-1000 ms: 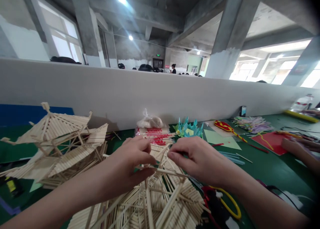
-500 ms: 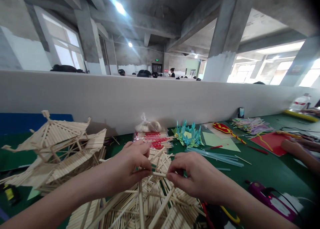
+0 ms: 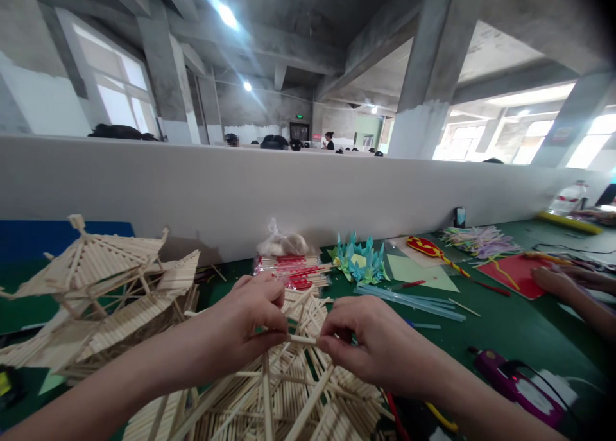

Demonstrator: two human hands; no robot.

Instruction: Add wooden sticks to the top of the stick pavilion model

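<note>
A short wooden stick (image 3: pixel 303 340) spans the gap between my two hands. My left hand (image 3: pixel 260 316) pinches its left end, and my right hand (image 3: pixel 351 332) pinches the right end. Directly beneath them lies a framework of wooden sticks (image 3: pixel 308 389), with rows of sticks laid side by side and thicker ones standing up toward the hands. Whether the held stick touches the framework, I cannot tell. To the left stands a pagoda-like model (image 3: pixel 110 287) made of the same pale sticks, with tiered, upturned roofs.
Behind are bagged sticks (image 3: pixel 293 268) and a blue-green paper flower (image 3: pixel 359 259). Glue sticks (image 3: pixel 414 302) lie right of my hands, near a purple corded device (image 3: pixel 517 383). Another person's hands (image 3: pixel 553 280) rest by red paper (image 3: pixel 510 274). A white partition (image 3: pixel 308 190) runs behind.
The view has shifted slightly, moving the table items a little leftward. Both hands keep their pinch on the stick, almost unmoved over the framework.
</note>
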